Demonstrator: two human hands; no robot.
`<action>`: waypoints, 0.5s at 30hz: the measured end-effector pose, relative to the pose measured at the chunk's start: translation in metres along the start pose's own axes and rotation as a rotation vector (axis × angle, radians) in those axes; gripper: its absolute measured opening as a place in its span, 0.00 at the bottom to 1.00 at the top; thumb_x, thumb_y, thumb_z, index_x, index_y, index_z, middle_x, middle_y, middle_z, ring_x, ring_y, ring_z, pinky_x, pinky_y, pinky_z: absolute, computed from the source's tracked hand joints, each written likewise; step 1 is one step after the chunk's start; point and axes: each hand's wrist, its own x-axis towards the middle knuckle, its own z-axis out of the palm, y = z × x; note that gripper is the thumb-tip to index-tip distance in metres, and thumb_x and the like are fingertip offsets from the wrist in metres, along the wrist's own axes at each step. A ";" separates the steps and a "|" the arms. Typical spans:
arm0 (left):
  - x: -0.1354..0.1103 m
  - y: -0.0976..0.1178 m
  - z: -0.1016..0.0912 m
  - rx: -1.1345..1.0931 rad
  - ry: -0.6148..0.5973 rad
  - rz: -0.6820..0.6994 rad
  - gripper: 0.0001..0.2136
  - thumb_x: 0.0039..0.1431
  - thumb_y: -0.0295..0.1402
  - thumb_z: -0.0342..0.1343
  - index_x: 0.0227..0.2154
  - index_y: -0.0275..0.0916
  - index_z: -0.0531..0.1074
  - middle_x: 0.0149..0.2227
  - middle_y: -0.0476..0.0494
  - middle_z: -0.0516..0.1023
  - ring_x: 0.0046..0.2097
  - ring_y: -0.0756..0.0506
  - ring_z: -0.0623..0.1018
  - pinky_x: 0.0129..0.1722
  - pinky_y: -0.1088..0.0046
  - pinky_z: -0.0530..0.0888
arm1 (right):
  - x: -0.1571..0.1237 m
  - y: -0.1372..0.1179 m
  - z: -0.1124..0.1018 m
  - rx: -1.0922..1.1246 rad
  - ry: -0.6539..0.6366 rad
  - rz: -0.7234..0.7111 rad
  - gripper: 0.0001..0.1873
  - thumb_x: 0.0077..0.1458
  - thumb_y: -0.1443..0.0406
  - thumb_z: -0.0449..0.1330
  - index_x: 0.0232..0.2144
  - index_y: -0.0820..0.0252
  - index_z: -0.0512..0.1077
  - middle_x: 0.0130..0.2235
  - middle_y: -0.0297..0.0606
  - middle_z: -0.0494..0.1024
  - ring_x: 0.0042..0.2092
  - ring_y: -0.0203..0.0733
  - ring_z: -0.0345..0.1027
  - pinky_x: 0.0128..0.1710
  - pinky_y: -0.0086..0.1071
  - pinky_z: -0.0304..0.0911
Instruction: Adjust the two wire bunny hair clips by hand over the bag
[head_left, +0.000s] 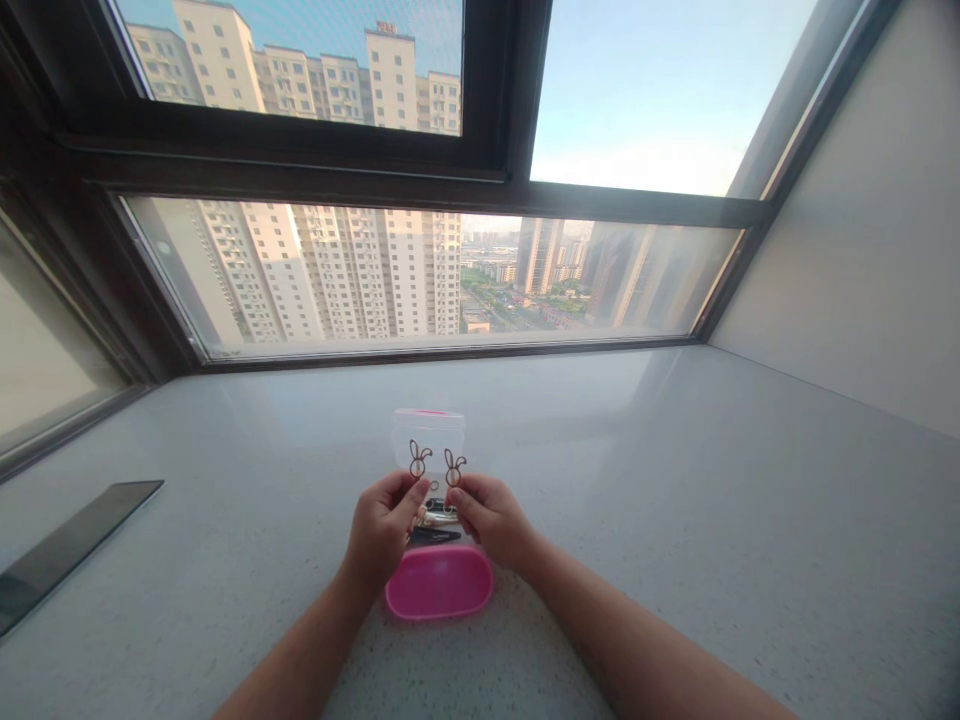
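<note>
Between the thumb and fingers of my left hand [386,525] is a small brown bunny-shaped clip [418,460], its ears pointing up. My right hand [489,515] pinches a matching bunny-shaped clip [454,467] close beside it. Both are held up in front of a clear zip bag [429,430] with a pink strip along its top. Under and between my hands lie several small items, among them a black hair clip [435,536] and a pale, shiny piece [439,517]. A pink oval box [439,583] sits nearest me, below my hands.
All of this rests on a pale speckled sill [637,500]. A dark flat glossy slab [75,545] lies at the left. Dark window frames [480,190] border the far side, and a white wall [847,260] rises at right.
</note>
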 end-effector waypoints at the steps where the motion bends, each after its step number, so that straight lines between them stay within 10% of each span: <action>1: 0.000 0.000 0.000 0.001 -0.001 0.000 0.11 0.52 0.36 0.53 0.21 0.36 0.64 0.14 0.57 0.59 0.17 0.56 0.59 0.16 0.82 0.56 | 0.000 0.000 0.000 0.003 0.001 -0.001 0.13 0.54 0.61 0.51 0.23 0.64 0.64 0.16 0.27 0.60 0.18 0.28 0.50 0.19 0.23 0.47; 15: -0.002 0.004 0.000 0.011 0.004 0.010 0.11 0.51 0.36 0.53 0.19 0.36 0.63 0.14 0.57 0.59 0.17 0.55 0.59 0.16 0.82 0.56 | 0.000 0.000 0.000 -0.008 -0.007 0.010 0.14 0.53 0.58 0.52 0.24 0.64 0.65 0.16 0.28 0.60 0.18 0.28 0.50 0.18 0.23 0.47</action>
